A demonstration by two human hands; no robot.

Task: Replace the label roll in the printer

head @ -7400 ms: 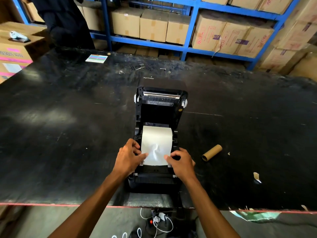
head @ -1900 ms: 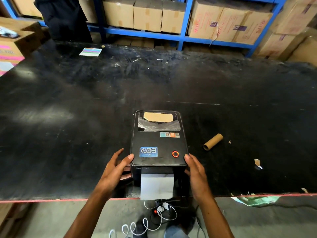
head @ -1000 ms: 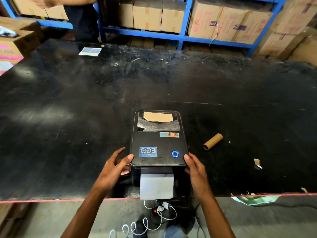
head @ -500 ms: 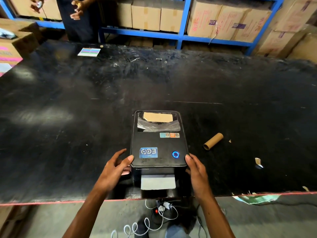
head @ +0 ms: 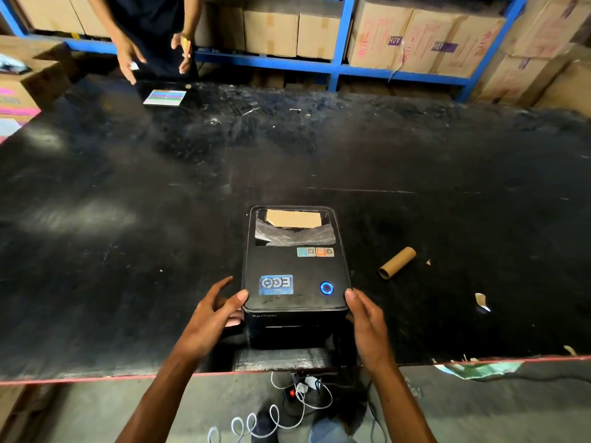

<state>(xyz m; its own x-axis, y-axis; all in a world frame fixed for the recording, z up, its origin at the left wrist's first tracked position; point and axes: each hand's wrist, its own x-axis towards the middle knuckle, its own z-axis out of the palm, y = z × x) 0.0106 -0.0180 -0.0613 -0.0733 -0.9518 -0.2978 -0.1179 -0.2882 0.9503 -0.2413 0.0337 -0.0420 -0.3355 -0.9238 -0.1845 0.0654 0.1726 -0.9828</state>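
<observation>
Black table point(head: 128, 219), one printer point(head: 294, 276), two hands

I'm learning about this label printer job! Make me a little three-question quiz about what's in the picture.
1. True or false: the label printer's lid is shut.
2. What colour is the ring light on the lid: A red, B blue, C green?
3. What lies on the table to the printer's right?

Key: 1 true. 2 B. 3 an empty cardboard tube. The left hand and right hand flank the printer's front corners.
</observation>
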